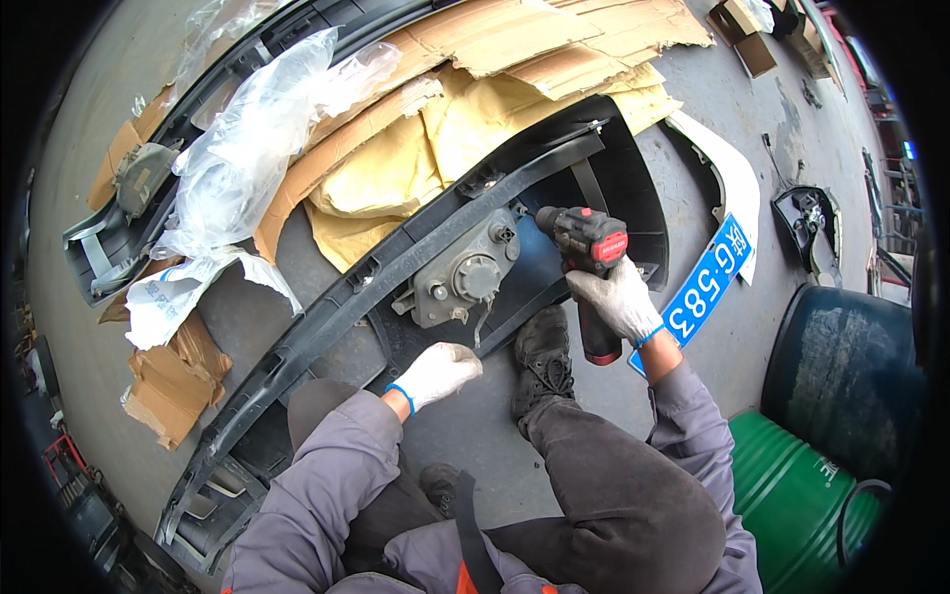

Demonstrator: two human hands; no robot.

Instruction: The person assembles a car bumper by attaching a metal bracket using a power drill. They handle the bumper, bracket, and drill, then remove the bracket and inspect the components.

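Observation:
My right hand [623, 302], in a white glove, grips a black and red cordless drill [586, 238]. The drill's front end points left, at the upper corner of a grey lamp unit [465, 272]; whether its bit touches a fastener is too small to tell. The lamp sits with its back up, showing a round cap and a short dangling wire, inside a long black car bumper [327, 287]. My left hand [442, 376], also gloved, is closed just below the lamp, apart from it. What its fingers hold, if anything, is hidden.
Yellow padding [381, 173], cardboard [475, 45] and clear plastic wrap [252, 139] lie beyond the bumper. To the right are a white body panel [727, 163] with a blue number plate [698, 287], a black part [807, 223], a green drum [792, 485] and a dark drum [841, 356].

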